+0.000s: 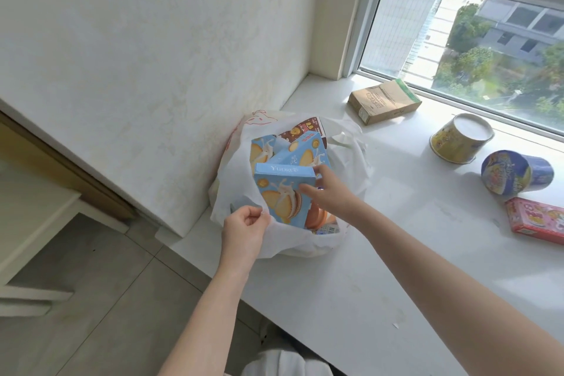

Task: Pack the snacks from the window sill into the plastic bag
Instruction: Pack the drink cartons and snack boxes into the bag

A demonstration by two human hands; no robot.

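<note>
Plastic bag (232, 174): thin white film, translucent, crinkled, soft sheen.
Blue biscuit box (280, 192): printed card, smooth, slight gloss.
Brown box (383, 101): plain kraft card, matt.
Yellow cup (460, 139), blue cup (512, 172): printed wrap, glossy.
Red box (534, 220): glossy card.
Window sill (396, 223): white, smooth, stone-like.
Wall (152, 55): textured, matt.
Floor (106, 284): grey tile, matt.
Window frame (363, 24): pale, smooth, looks metal.

the mouth of the plastic bag (351, 162) is crowded: blue boxes (305, 152) stand in it up to the rim, the left hand (244, 229) pinches its near edge and the right hand (329, 192) grips the front blue box (283, 192). the wall (152, 70) stands just beside the bag's left. rightward the window sill (412, 223) lies bare as far as the brown box (384, 101), yellow cup (457, 140), blue cup (512, 172) and pink box (537, 220).
</note>
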